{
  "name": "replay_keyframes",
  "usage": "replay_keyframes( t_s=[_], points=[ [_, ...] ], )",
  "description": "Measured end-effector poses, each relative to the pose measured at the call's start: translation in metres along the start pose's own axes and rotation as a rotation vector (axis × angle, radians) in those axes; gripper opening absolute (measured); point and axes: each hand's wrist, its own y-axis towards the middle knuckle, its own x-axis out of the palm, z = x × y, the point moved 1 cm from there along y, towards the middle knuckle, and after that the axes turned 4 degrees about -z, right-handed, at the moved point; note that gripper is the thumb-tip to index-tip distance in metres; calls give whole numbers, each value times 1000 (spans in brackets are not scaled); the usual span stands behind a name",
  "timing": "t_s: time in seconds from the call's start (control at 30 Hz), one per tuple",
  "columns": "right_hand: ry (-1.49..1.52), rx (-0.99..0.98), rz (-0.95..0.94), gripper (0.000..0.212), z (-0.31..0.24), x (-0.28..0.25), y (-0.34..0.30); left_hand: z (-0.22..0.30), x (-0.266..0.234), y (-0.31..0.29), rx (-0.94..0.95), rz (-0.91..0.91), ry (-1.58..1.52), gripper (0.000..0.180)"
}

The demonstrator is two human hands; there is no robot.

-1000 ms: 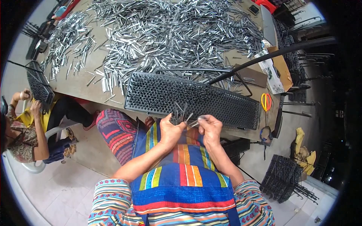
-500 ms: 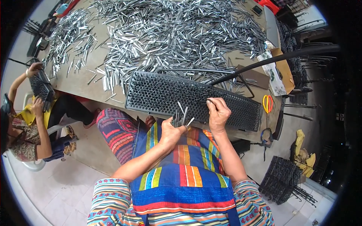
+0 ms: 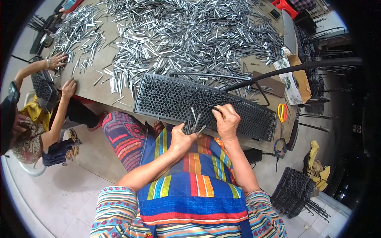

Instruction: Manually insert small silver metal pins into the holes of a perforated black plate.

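A long black rack [image 3: 174, 97] full of round holes lies slanted along the table's near edge, its left part more densely filled than its right. My left hand [image 3: 181, 142] is closed around a bunch of thin metal strips [image 3: 192, 125] just below the rack's near edge; a few strips stick up out of the fist at different angles. Over the middle of the rack, my right hand [image 3: 227, 122] is pinched, thumb against fingers. Something dark shows at its fingertips, too small to make out.
A big heap of loose metal strips [image 3: 186, 39] covers the table beyond the rack. Orange-handled scissors [image 3: 282, 112] and an open carton [image 3: 299, 79] lie at right. A black curved bar [image 3: 293, 69] crosses above the rack. At left a co-worker's hands [image 3: 59, 61] rest on the table.
My right hand has shifted slightly left over the rack; my left hand stays with its bunch. The co-worker's hands have moved from a black rack to the table and strips.
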Motion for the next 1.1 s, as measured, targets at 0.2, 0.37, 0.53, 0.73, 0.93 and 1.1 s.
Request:
replay_keyframes(
  t_s=[0.2,0.37,0.53,0.73,0.93,1.1],
  points=[
    [27,-84,25,8,7,5,-1,3,-3,-1,-30,-8,22,20],
    [360,250,-131,9,-6,3,-9,9,-9,-4,33,-36,104,20],
    [718,554,-222,11,0,12,-24,2,-22,-1,115,-116,271,19],
    [732,663,-429,12,1,15,-16,9,-27,2,296,-203,540,20],
    [821,720,-586,18,-2,14,-12,14,-29,10,494,-357,731,25],
    [901,729,-556,24,-6,10,-15,24,-22,12,549,-434,839,27]
  ],
)
